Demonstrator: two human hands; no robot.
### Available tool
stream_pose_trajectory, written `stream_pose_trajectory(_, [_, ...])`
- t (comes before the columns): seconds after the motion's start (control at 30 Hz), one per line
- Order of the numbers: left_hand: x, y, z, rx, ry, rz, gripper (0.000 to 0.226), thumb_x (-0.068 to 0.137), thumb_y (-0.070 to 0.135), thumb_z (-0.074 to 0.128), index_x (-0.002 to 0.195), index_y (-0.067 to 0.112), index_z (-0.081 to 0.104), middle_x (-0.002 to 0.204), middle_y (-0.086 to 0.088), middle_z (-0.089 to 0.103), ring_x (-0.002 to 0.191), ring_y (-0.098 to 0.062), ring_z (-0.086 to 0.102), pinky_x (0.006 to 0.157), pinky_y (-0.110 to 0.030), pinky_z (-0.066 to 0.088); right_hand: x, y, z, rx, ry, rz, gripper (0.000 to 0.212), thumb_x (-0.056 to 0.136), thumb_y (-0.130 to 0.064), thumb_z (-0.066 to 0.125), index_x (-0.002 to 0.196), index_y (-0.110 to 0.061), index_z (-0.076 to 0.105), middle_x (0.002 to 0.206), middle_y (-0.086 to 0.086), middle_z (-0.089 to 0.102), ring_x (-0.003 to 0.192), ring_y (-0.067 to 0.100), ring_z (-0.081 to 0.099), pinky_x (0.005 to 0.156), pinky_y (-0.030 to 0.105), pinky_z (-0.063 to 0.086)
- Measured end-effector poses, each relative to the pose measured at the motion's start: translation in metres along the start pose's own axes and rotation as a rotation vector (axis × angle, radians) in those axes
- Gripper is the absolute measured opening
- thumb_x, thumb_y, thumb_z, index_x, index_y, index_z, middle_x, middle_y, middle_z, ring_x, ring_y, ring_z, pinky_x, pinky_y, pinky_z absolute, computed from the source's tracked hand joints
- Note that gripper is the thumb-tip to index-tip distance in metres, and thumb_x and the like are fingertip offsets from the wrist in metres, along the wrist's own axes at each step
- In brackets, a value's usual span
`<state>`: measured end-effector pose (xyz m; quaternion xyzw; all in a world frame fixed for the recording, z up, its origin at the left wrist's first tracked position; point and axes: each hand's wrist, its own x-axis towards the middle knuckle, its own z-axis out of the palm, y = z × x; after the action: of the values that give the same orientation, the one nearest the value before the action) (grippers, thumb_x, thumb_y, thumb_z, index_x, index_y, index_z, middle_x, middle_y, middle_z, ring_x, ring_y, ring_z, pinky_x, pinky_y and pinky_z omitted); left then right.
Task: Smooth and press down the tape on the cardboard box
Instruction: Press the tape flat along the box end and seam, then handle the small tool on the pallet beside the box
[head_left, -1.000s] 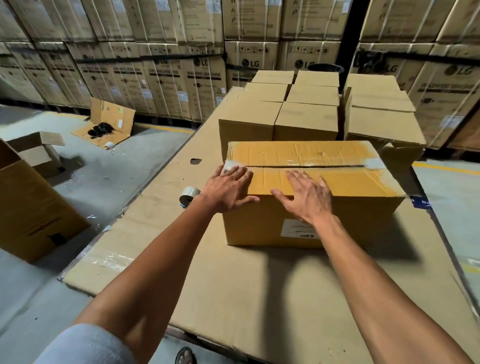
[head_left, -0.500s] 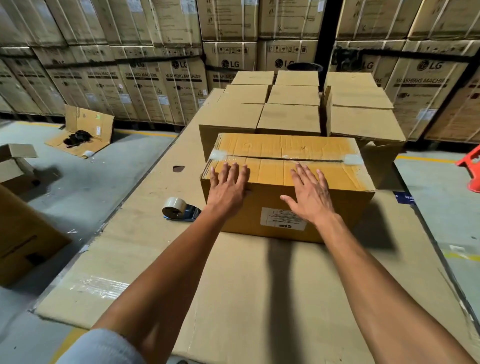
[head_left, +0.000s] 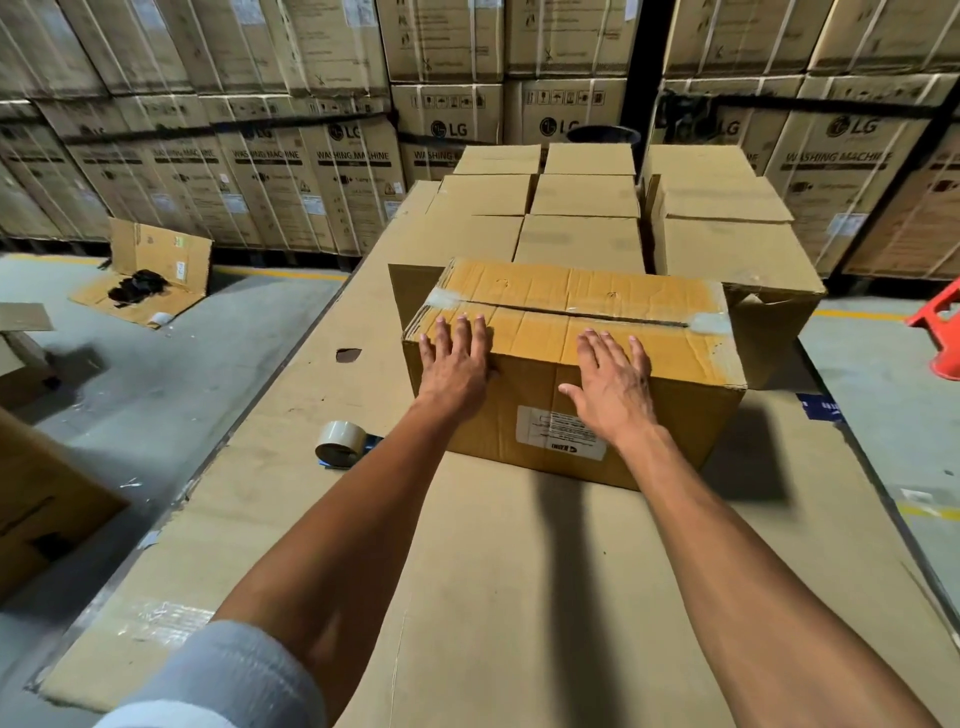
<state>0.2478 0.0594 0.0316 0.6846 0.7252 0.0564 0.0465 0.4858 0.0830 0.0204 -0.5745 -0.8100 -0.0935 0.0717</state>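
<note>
- Stacked cartons (head_left: 291, 171), upper left of frame: "WASHING MACHINE" in dark capitals, repeated across several faces; smaller print beneath illegible.
- Cartons (head_left: 451, 124), upper centre: "LG" with round logo, on two adjoining faces; a row of handling symbols above, not readable as text.
- Carton (head_left: 841, 156), upper right: "LG" with logo, "WASHING MACHINE" below it.
- Carton (head_left: 727, 127) beside it, partly shadowed: "LG" only.
- Box (head_left: 582, 317), centre: white label (head_left: 561, 434) on near side, upside down to the camera; print too small to read.
- Open carton (head_left: 156, 260) on floor, left: small stickers, illegible.
</note>
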Motion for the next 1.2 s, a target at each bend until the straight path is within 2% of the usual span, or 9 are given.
stream_pose_trajectory(0.23, [0.007, 0.002, -0.004, -0.038, -0.035, 0.021, 0.087, 0.115, 0.032, 0.048, 0.172, 0.014, -0.015, 0.181, -0.014, -0.016, 0.164, -0.045, -0.024, 0.128, -0.066, -0.015, 0.011, 0.013, -0.004, 0.013, -0.038, -0.029, 0.082, 0.105, -0.056, 0.048, 0.168, -0.014, 0.017, 0.176, 0.007, 0.017, 0.163, 0.024, 0.015, 0.131, 0.054, -0.004])
stream_pose_trajectory(0.37, [0.003, -0.020, -0.015, -0.068, -0.056, 0.158, 0.086, 0.114, 0.022, 0.051, 0.173, 0.012, -0.009, 0.183, -0.011, -0.011, 0.167, -0.036, -0.020, 0.132, -0.059, -0.011, 0.015, 0.018, -0.007, 0.031, -0.065, -0.027, 0.083, 0.104, -0.055, 0.050, 0.168, -0.015, 0.015, 0.177, 0.006, 0.015, 0.164, 0.022, 0.013, 0.130, 0.052, -0.006])
stream_pose_trajectory(0.47, [-0.014, -0.046, -0.018, -0.208, 0.012, 0.231, 0.076, 0.113, 0.015, 0.052, 0.174, 0.012, 0.008, 0.183, -0.010, 0.006, 0.170, -0.029, -0.005, 0.138, -0.052, 0.004, 0.012, 0.011, -0.011, 0.059, -0.069, 0.008, 0.084, 0.104, -0.051, 0.054, 0.168, -0.014, 0.016, 0.176, 0.007, 0.015, 0.164, 0.024, 0.012, 0.132, 0.053, -0.002])
stream_pose_trajectory(0.6, [-0.041, -0.094, -0.005, -0.213, 0.229, 0.290, 0.065, 0.108, 0.007, 0.055, 0.168, 0.011, 0.031, 0.177, -0.012, 0.028, 0.165, -0.032, 0.025, 0.132, -0.056, 0.031, -0.005, -0.036, -0.005, 0.160, 0.105, -0.013, 0.076, 0.102, -0.040, 0.060, 0.164, -0.010, 0.029, 0.172, 0.013, 0.028, 0.162, 0.029, 0.021, 0.133, 0.052, 0.006])
stream_pose_trajectory(0.7, [-0.057, -0.131, 0.006, -0.191, 0.227, 0.268, 0.069, 0.108, 0.010, 0.058, 0.171, 0.012, 0.028, 0.181, -0.009, 0.021, 0.165, -0.029, 0.024, 0.135, -0.046, 0.026, -0.017, -0.097, 0.002, 0.227, 0.257, -0.066, 0.069, 0.098, -0.031, 0.064, 0.159, -0.009, 0.040, 0.168, 0.016, 0.036, 0.159, 0.033, 0.029, 0.132, 0.052, 0.016])
stream_pose_trajectory(0.8, [-0.065, -0.175, 0.016, -0.212, 0.124, 0.156, 0.070, 0.111, 0.015, 0.056, 0.172, 0.013, 0.023, 0.181, -0.008, 0.019, 0.166, -0.028, 0.023, 0.135, -0.042, 0.025, -0.021, -0.163, 0.013, 0.272, 0.282, -0.131, 0.064, 0.095, -0.027, 0.063, 0.155, -0.009, 0.046, 0.166, 0.014, 0.039, 0.156, 0.032, 0.033, 0.130, 0.052, 0.024])
stream_pose_trajectory(0.97, [-0.070, -0.259, 0.038, -0.216, -0.071, 0.074, 0.071, 0.110, 0.024, 0.060, 0.170, 0.012, 0.025, 0.179, -0.010, 0.022, 0.161, -0.035, 0.033, 0.131, -0.046, 0.033, -0.016, -0.250, 0.047, 0.435, 0.073, -0.116, 0.044, 0.097, -0.021, 0.061, 0.140, -0.014, 0.058, 0.142, 0.006, 0.059, 0.129, 0.026, 0.055, 0.107, 0.048, 0.050])
stream_pose_trajectory(1.1, [-0.072, -0.303, 0.057, -0.227, -0.171, 0.069, 0.076, 0.109, 0.042, 0.062, 0.171, 0.016, 0.026, 0.179, -0.008, 0.023, 0.160, -0.034, 0.032, 0.130, -0.048, 0.035, -0.006, -0.291, 0.084, 0.571, -0.289, 0.040, 0.043, 0.105, -0.029, 0.053, 0.145, -0.014, 0.055, 0.147, 0.008, 0.056, 0.134, 0.030, 0.053, 0.108, 0.042, 0.048])
stream_pose_trajectory(1.2, [-0.065, -0.325, 0.072, -0.249, -0.176, 0.100, 0.071, 0.111, 0.045, 0.056, 0.169, 0.015, 0.030, 0.177, -0.011, 0.026, 0.158, -0.037, 0.036, 0.128, -0.050, 0.036, 0.005, -0.314, 0.110, 0.637, -0.419, 0.185, 0.039, 0.106, -0.029, 0.053, 0.138, -0.007, 0.061, 0.143, 0.017, 0.061, 0.132, 0.036, 0.056, 0.109, 0.042, 0.047])
